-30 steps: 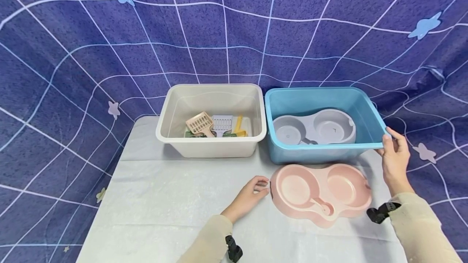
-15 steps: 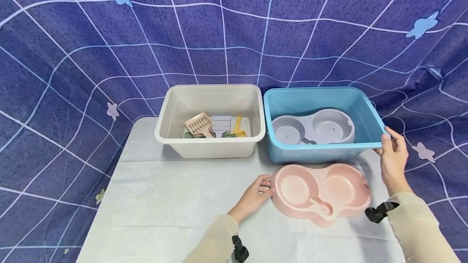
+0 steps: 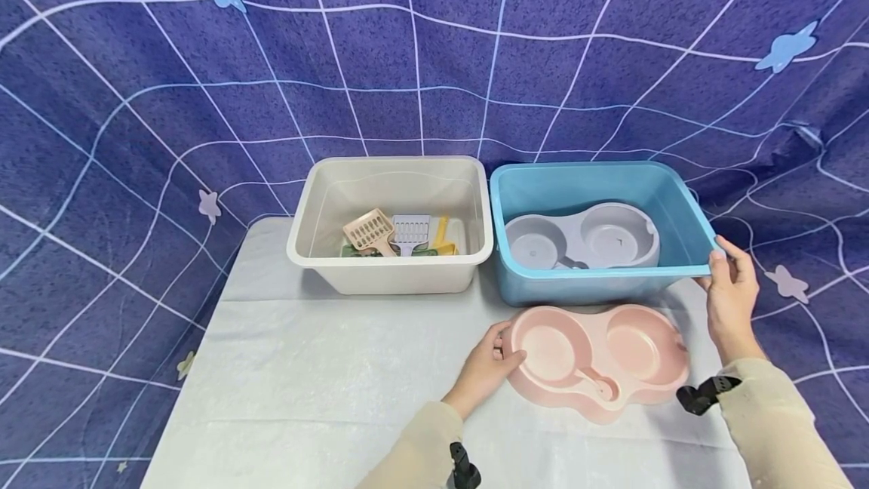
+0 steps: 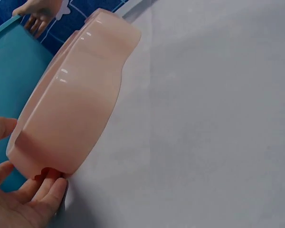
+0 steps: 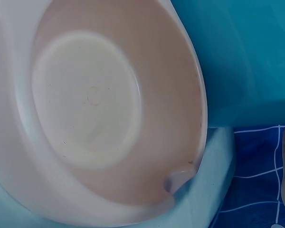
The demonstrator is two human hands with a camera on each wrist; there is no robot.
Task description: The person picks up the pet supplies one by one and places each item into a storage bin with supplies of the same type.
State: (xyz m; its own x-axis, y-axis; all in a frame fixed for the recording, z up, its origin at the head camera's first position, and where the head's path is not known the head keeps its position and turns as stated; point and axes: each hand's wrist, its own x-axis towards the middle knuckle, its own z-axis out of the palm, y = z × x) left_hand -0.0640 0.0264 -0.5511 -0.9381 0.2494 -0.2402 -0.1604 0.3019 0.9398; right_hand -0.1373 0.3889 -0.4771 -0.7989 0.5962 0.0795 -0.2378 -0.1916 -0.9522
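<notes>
A pink double pet bowl [image 3: 600, 357] lies on the table in front of the blue bin. My left hand [image 3: 485, 367] grips its left end, the thumb over the rim. Seen from the left wrist, fingertips [image 4: 50, 190] reach in at a notch under the bowl's edge. With my right hand [image 3: 733, 296] I hold the front right corner of the blue bin [image 3: 584, 289], thumb on the rim. A grey double pet bowl [image 3: 580, 236] lies in that bin. The right wrist view mostly shows one hollow of the pink bowl [image 5: 85, 99]; little of the right hand shows there.
Left of the blue bin stands a beige bin [image 3: 390, 278]. Inside it are a tan slotted litter scoop [image 3: 370, 229], a grey one [image 3: 411, 229], and yellow and green pieces. A blue patterned curtain [image 3: 380, 44] hangs behind the white-covered table [image 3: 305, 368].
My left hand has moved right, from beside the pink bowl onto its left end, and its thumb now lies over the rim. The right hand keeps its hold on the blue bin.
</notes>
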